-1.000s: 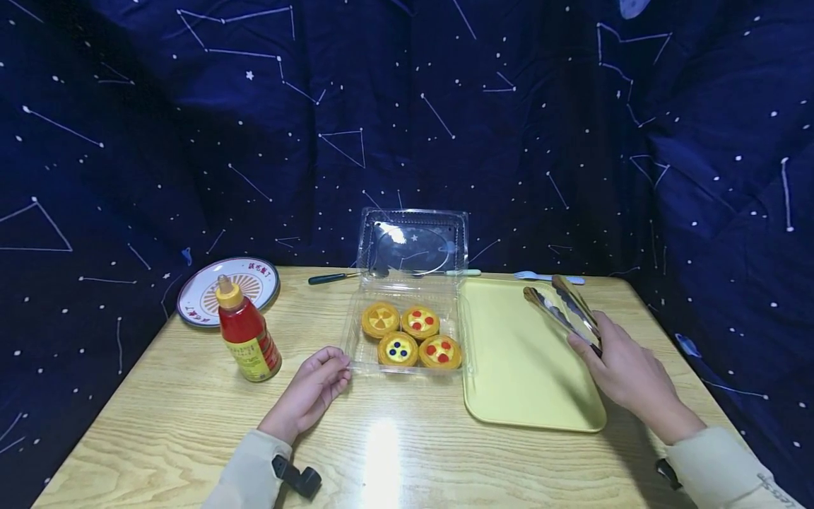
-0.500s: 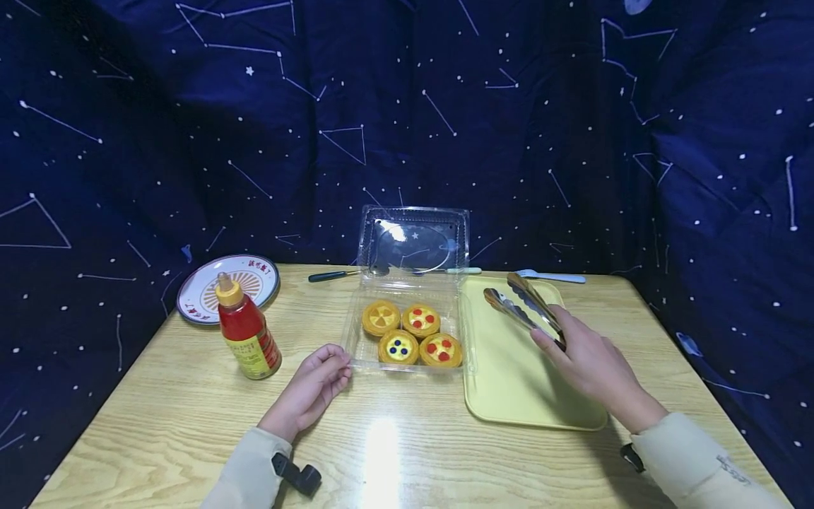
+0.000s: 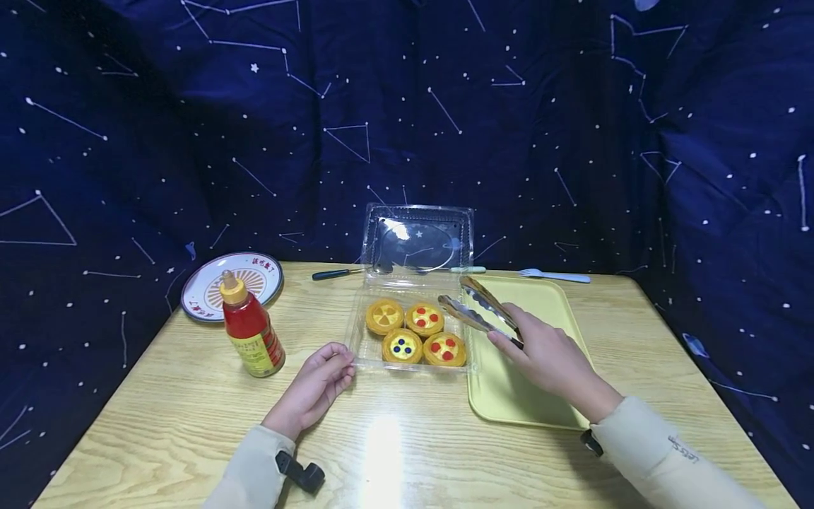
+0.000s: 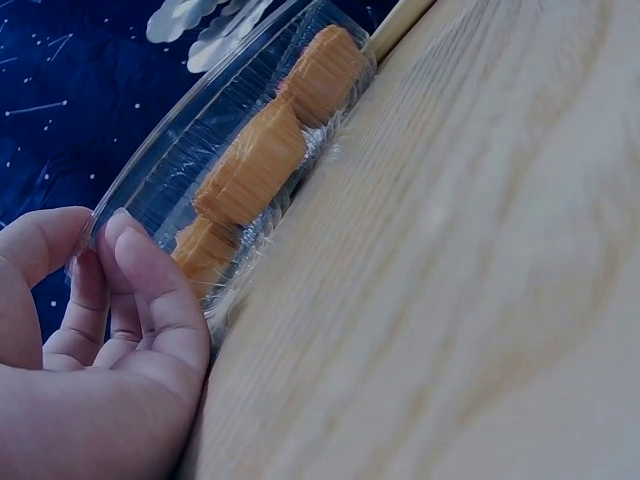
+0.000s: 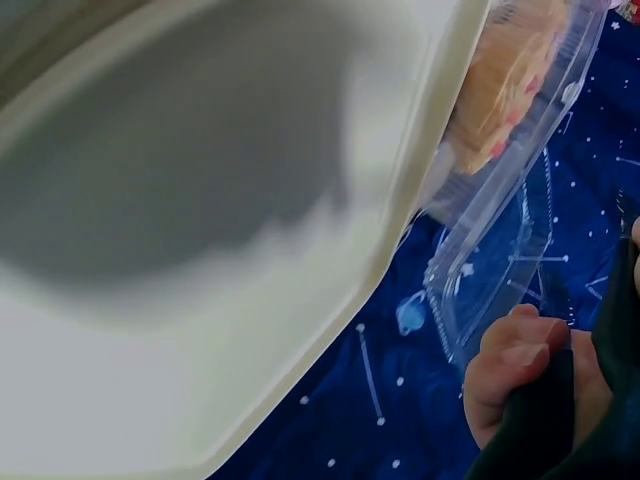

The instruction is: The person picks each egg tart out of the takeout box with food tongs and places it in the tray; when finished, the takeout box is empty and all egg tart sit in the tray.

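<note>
My left hand (image 3: 320, 385) pinches the near left corner of a clear plastic clamshell container (image 3: 374, 353), whose lid (image 3: 416, 244) stands raised at the back. Inside sit several toy tarts: a blue-dotted one (image 3: 402, 346), a plain segmented one (image 3: 384, 317) and red-dotted ones (image 3: 445, 350). In the left wrist view thumb and finger meet on the container's rim (image 4: 150, 165). My right hand (image 3: 556, 357) holds metal tongs with wood-coloured tips (image 3: 458, 309) over the yellow tray (image 3: 502, 396). The tongs' arms are spread, and their tips overlap the container's right side in the head view.
Left of the container stands a red sauce bottle (image 3: 251, 336) with a yellow cap, before a patterned plate (image 3: 267, 272). A dark-handled utensil (image 3: 332, 274), a pale green handle (image 3: 467, 269) and a light blue fork (image 3: 559, 276) lie along the table's back edge.
My right hand has carried the tongs leftward across the tray to the container's right side, their arms still spread. My left hand keeps its pinch on the container's corner.
</note>
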Demonstrator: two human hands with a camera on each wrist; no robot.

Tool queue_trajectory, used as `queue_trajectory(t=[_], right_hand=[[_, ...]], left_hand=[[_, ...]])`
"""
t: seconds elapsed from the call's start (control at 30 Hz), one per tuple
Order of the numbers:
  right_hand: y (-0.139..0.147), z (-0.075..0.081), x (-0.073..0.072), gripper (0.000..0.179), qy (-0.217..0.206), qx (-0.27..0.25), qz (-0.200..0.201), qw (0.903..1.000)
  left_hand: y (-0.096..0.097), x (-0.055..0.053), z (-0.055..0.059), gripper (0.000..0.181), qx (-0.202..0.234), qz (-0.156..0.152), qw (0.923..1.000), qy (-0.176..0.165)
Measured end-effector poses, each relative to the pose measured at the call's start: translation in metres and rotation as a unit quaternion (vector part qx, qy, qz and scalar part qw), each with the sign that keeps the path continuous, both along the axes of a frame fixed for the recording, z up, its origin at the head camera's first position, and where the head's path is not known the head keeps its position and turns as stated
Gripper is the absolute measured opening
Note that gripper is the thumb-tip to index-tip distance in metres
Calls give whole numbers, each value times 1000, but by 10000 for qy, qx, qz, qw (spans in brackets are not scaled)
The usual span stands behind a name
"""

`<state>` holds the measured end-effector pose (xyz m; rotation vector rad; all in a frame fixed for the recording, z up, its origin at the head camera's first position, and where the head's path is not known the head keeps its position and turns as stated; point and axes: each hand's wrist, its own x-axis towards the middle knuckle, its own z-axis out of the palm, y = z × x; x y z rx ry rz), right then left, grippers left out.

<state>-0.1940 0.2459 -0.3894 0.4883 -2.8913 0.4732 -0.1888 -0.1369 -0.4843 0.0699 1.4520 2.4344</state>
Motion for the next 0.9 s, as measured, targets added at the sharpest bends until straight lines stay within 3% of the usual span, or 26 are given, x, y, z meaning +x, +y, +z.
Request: queue_trajectory(t=[0.3,0.7,0.9], right_hand=[[-26,-4,-10,62,113,180,316,9993],[-63,-1,-24,75,-374,456,526,9969],[-83,-3,-31,72,-494,673,773,9935]], left_hand=[[2,0,0,6,41,-8,10000,38],[3,-1,-1,5,5,-17,10000,-14],[0,0,-1,6,-15,21,10000,9]])
